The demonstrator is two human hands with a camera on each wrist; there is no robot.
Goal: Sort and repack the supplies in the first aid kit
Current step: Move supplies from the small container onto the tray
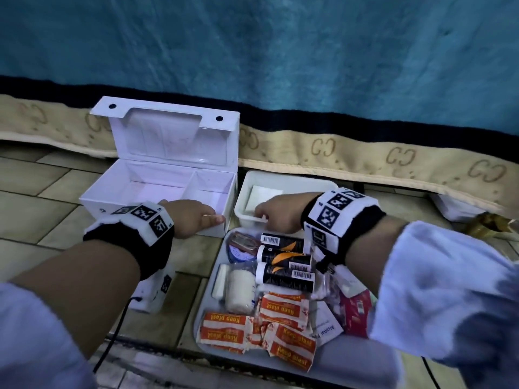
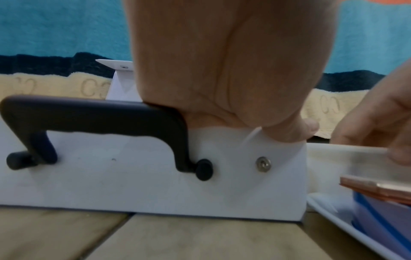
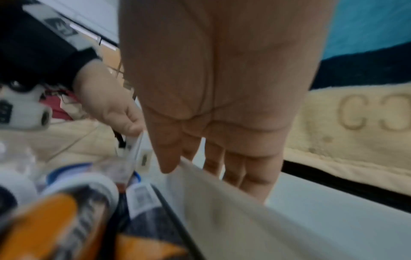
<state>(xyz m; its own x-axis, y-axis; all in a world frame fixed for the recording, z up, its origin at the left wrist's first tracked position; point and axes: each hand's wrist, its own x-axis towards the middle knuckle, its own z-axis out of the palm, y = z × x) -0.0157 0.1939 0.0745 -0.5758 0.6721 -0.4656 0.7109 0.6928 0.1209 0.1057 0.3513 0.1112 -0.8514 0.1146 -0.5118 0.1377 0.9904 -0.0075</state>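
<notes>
1. Head view: my left hand (image 1: 187, 219) grips the front wall of the open first aid box (image 1: 157, 189), thumb outside.
2. My right hand (image 1: 278, 216) holds the small white bin's (image 1: 247, 192) near rim, fingers inside.
3. Supplies sit in the tray (image 1: 337, 360) below: plasters (image 1: 224, 331), tubes (image 1: 285, 258).

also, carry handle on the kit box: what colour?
Black, on the white first aid box; the handle shows best in the left wrist view.

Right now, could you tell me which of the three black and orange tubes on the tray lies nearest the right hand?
The farthest black and orange tube, with its barcode at the left end; it lies just below the right hand, and the other two lie nearer the person.
</notes>
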